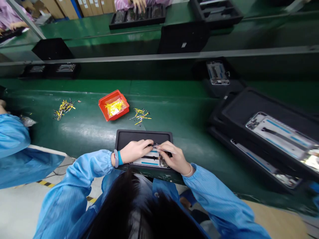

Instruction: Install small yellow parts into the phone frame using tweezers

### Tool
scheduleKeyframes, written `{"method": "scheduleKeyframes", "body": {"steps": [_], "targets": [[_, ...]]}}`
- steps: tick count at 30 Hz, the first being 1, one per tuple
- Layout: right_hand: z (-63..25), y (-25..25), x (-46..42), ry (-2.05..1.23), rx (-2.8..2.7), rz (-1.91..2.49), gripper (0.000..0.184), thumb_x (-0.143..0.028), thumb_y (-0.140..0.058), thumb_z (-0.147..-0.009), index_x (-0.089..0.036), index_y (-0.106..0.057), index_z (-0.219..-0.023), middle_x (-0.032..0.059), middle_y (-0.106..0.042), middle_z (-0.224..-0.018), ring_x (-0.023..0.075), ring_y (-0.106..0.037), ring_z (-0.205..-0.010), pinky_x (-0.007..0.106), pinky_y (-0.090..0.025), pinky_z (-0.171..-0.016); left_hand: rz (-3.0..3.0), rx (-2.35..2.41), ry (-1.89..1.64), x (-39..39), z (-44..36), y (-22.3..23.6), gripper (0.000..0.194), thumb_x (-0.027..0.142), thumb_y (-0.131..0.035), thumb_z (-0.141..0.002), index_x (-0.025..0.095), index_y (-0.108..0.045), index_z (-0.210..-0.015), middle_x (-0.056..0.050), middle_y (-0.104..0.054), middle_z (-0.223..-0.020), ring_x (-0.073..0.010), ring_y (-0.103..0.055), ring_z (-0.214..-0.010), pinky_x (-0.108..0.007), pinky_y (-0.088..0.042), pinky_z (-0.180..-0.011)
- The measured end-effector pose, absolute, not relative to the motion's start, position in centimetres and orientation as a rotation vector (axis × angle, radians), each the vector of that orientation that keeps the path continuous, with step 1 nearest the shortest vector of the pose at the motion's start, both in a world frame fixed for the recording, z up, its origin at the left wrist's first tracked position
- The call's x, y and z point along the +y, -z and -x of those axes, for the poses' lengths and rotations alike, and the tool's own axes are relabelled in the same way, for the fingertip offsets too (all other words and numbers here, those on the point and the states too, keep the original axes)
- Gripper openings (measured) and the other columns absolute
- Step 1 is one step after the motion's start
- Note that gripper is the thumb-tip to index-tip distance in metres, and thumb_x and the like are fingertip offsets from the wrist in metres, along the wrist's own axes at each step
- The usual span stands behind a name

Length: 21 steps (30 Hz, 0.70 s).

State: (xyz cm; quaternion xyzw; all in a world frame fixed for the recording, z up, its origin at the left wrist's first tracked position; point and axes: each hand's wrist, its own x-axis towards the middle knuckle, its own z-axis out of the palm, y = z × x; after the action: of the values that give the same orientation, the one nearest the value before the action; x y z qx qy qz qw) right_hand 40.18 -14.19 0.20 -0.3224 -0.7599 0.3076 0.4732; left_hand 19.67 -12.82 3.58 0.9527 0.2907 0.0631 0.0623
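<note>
A phone frame (147,159) with blue strips and a dark flat cable lies in a black tray (144,134) at the table's front edge. My left hand (136,151) rests over its left and upper part, fingers bent and pinched at the frame's upper edge. What they hold, if anything, is too small to make out. My right hand (174,158) covers the right end of the frame, closed on thin silver tweezers (167,150). The tweezers' tip points left, towards my left fingertips, where a small dark piece shows.
Beyond the tray stand a red bin (108,113) of yellow parts and a loose pile of yellow-and-black strips (141,116). Another pile (63,109) lies left. Stacked black trays (234,106) with phone frames fill the right. A co-worker's blue sleeve (15,136) is at left.
</note>
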Motion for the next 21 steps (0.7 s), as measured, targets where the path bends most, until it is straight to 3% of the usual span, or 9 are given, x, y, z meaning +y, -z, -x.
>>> {"method": "scheduleKeyframes", "body": {"steps": [6,15,21], "targets": [[-39.8,-1.2,-14.1,-0.644,-1.975,0.797,0.016,-0.017,-0.043,-0.098,-0.023,-0.055,-0.107,0.0053,-0.063,-0.081,0.0199,-0.061,-0.068,0.029,-0.051,-0.060,-2.843,0.982,-0.200,-13.2,-19.7,-3.2,0.022,0.015,-0.038,-0.098,0.016,-0.059,-0.104,-0.007,-0.060,-0.110,-0.0152,-0.063,-0.091,-0.022,-0.056,-0.072],[-39.3,-1.9,-13.7,-0.384,-2.068,0.812,0.021,-0.016,-0.031,-0.100,-0.021,-0.050,-0.096,0.0035,-0.059,-0.071,0.0181,-0.056,-0.058,0.026,-0.046,-0.052,-2.625,1.168,-0.433,-13.0,-19.7,-1.7,0.018,0.014,-0.040,-0.092,0.021,-0.057,-0.094,-0.004,-0.062,-0.104,-0.0128,-0.067,-0.077,-0.019,-0.055,-0.060],[-39.2,-1.9,-13.6,-0.321,-2.143,0.779,0.027,-0.019,-0.027,-0.099,-0.021,-0.053,-0.092,0.0032,-0.059,-0.067,0.0184,-0.056,-0.055,0.027,-0.045,-0.050,-2.408,1.205,-0.479,-12.8,-19.5,-1.6,0.017,0.015,-0.041,-0.088,0.023,-0.052,-0.098,-0.001,-0.062,-0.106,-0.0121,-0.068,-0.081,-0.019,-0.056,-0.064]]}}
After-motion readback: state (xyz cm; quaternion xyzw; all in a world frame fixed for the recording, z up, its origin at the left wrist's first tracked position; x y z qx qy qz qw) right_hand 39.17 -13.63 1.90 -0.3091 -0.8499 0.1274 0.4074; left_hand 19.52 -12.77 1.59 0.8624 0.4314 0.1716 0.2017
